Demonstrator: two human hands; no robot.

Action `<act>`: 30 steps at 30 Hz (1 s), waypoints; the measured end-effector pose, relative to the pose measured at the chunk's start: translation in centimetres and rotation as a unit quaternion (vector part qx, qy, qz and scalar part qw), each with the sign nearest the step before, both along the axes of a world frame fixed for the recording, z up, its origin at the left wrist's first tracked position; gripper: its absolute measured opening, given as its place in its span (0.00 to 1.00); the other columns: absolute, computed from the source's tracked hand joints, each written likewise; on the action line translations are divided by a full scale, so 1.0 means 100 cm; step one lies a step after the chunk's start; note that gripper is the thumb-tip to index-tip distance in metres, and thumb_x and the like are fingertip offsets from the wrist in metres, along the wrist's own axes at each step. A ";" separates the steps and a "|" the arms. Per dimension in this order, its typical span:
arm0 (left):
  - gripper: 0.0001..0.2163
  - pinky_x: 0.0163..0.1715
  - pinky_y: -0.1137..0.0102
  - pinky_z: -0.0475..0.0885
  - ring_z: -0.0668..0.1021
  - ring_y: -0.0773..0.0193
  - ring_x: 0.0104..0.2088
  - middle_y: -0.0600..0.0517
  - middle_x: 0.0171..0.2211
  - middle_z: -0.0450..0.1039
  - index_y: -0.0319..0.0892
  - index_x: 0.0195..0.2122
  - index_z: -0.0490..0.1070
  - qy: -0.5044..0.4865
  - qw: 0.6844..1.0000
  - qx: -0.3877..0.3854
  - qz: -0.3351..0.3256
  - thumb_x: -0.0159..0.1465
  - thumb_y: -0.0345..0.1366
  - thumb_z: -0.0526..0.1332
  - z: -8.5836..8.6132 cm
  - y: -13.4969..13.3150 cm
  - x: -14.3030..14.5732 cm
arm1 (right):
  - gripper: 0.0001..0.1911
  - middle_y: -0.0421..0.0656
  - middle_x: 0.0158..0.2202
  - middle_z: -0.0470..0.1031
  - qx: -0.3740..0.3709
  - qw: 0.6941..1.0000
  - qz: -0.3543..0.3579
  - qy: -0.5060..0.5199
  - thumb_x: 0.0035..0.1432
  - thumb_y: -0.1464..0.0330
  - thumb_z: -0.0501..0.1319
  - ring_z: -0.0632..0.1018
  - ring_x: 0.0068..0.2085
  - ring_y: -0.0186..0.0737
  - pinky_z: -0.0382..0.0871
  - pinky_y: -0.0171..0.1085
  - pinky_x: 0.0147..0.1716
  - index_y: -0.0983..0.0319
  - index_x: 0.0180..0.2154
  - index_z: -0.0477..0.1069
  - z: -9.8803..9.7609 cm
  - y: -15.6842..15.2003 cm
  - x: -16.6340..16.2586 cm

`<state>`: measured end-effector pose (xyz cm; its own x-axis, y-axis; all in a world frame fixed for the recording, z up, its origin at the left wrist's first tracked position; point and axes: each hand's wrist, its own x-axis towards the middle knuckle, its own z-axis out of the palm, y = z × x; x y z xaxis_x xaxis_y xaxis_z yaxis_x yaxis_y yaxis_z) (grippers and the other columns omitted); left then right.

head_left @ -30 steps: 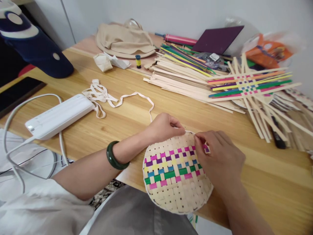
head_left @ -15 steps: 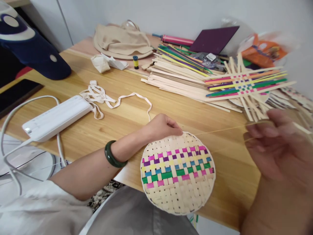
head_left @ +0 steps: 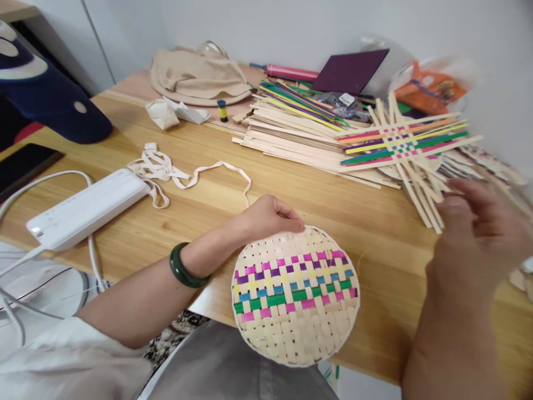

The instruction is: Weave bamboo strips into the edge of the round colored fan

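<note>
My left hand [head_left: 277, 218], a dark green bangle at its wrist, pinches the top rim of a round woven bamboo disc [head_left: 293, 328]. The disc is tilted over my lap at the table's front edge. Pink, purple, yellow, blue and green strips cross its pale weave, and a white band runs round its rim. My right hand [head_left: 478, 239] is raised off to the right, apart from the disc and smeared by motion. Its thumb and fingers are closed together, and what they hold cannot be made out. A short curl of yellow thread [head_left: 361, 262] shows beside the disc's right rim.
A started strip weave [head_left: 402, 147] lies near my right hand, with loose bamboo strips [head_left: 291, 139] behind. A thread spool [head_left: 222, 111], crumpled white ribbon [head_left: 160, 164], a white power strip [head_left: 89, 208], a phone [head_left: 29, 166] and a beige hat [head_left: 200, 75] are on the table [head_left: 200, 222].
The yellow thread ran taut from the disc's rim to my right hand; now only a loose curl shows by the rim. My right hand's fingers have closed. My left hand keeps its grip.
</note>
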<state>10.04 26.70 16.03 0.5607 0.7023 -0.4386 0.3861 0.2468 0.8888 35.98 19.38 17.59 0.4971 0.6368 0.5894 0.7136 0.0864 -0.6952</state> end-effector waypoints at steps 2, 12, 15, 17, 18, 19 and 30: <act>0.07 0.20 0.78 0.65 0.72 0.72 0.21 0.52 0.24 0.75 0.39 0.29 0.78 -0.006 1.000 -0.005 -0.006 0.53 0.37 0.65 0.001 -0.001 0.001 | 0.10 0.43 0.41 0.78 -0.043 0.997 0.060 0.013 0.59 0.66 0.61 0.78 0.42 0.45 0.69 0.42 0.40 0.55 0.41 0.78 -0.004 0.002 -0.015; 0.09 0.22 0.77 0.66 0.73 0.71 0.23 0.52 0.25 0.76 0.40 0.31 0.79 -0.045 0.998 -0.003 -0.054 0.53 0.39 0.66 0.002 -0.011 0.003 | 0.14 0.40 0.27 0.74 -0.460 0.754 0.353 0.308 0.57 0.58 0.61 0.72 0.26 0.34 0.66 0.33 0.23 0.60 0.26 0.73 -0.013 0.000 -0.060; 0.10 0.22 0.76 0.66 0.74 0.70 0.24 0.51 0.26 0.77 0.40 0.31 0.79 -0.055 0.997 -0.009 -0.057 0.53 0.40 0.66 0.004 -0.012 0.002 | 0.10 0.39 0.27 0.72 -0.454 0.711 0.335 0.420 0.52 0.61 0.65 0.71 0.25 0.32 0.66 0.32 0.23 0.61 0.29 0.73 -0.011 -0.001 -0.061; 0.10 0.22 0.77 0.65 0.73 0.70 0.24 0.52 0.26 0.77 0.39 0.31 0.79 -0.071 0.995 -0.013 -0.061 0.53 0.40 0.67 0.005 -0.012 0.002 | 0.09 0.38 0.26 0.71 -0.451 0.678 0.336 0.474 0.50 0.63 0.67 0.70 0.25 0.31 0.66 0.31 0.24 0.61 0.29 0.72 -0.010 0.000 -0.062; 0.10 0.22 0.77 0.65 0.73 0.71 0.24 0.52 0.25 0.77 0.39 0.31 0.79 -0.080 0.995 -0.013 -0.064 0.53 0.40 0.67 0.006 -0.013 0.002 | 0.09 0.38 0.26 0.70 -0.451 0.660 0.341 0.495 0.49 0.64 0.67 0.70 0.25 0.30 0.65 0.31 0.23 0.62 0.28 0.72 -0.010 0.000 -0.063; 0.09 0.22 0.77 0.65 0.73 0.71 0.24 0.52 0.25 0.77 0.39 0.31 0.79 -0.087 0.994 -0.014 -0.065 0.53 0.40 0.67 0.006 -0.012 0.002 | 0.09 0.38 0.25 0.69 -0.450 0.645 0.343 0.513 0.48 0.64 0.68 0.70 0.25 0.30 0.65 0.31 0.23 0.62 0.27 0.72 -0.011 0.001 -0.063; 0.09 0.19 0.78 0.64 0.72 0.72 0.22 0.52 0.24 0.76 0.39 0.30 0.78 -0.062 0.996 -0.007 -0.061 0.54 0.40 0.66 0.006 -0.007 0.000 | 0.05 0.37 0.29 0.69 -0.145 0.743 0.170 0.631 0.46 0.73 0.64 0.73 0.31 0.27 0.63 0.21 0.18 0.61 0.28 0.69 -0.002 0.018 -0.029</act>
